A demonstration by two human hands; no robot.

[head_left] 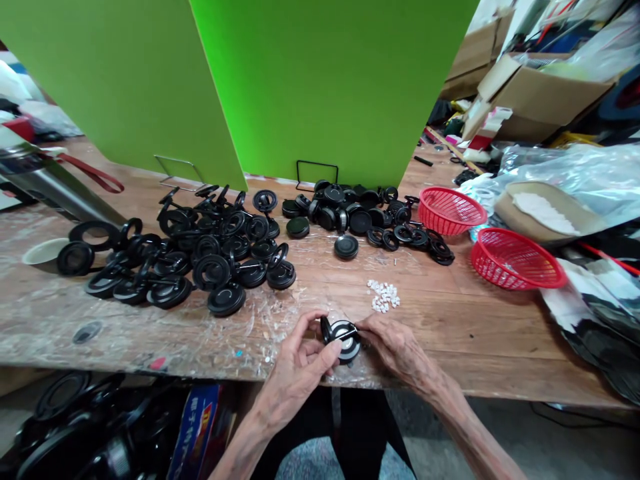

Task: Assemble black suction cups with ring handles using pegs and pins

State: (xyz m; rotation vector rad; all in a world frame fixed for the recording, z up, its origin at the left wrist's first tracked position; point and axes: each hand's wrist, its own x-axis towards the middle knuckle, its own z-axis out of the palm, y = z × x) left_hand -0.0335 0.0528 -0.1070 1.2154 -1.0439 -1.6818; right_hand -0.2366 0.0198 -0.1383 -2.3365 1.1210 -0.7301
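Note:
Near the front edge of the table, my left hand (300, 360) is closed round a round black folding stand (349, 351) with a pale ring on its base. A smaller black disc on the stand tilts up by my left fingers, and a thin arm crosses the base. The fingers of my right hand (397, 343) are pinched at the arm's right end; anything small between them is hidden. Just beyond the hands lies a heap of small white pieces (384, 295). One round black base (346, 247) lies farther back.
Many assembled black stands (225, 300) crowd the left side. Black bases and rings (360, 220) are heaped at the back. Two red baskets (517, 260) stand at right beside plastic bags (575, 180). Green panels (320, 87) rise behind; a metal flask (55, 180) leans at left.

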